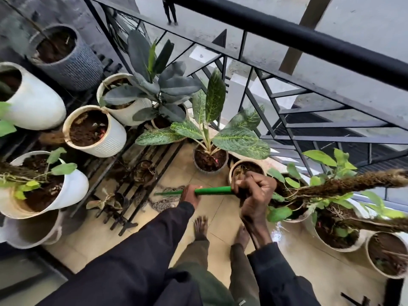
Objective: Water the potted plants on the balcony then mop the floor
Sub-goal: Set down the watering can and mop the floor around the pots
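1. Gripping a slim, plain green tubular handle [212,191], both hands hold it crosswise above the beige tiled floor [223,206], between potted plants [72,186] left and right
2. Left hand [190,195] curls round its middle, dark sleeve [143,246] outstretched
3. Right hand [254,188] wraps its right end, knuckles upward

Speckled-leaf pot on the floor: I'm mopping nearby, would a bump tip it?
Possibly top-heavy: the speckled-leaf pot is narrow while its leaves spread wider. Soil fills it, likely adding weight, so a light bump may only slide it.
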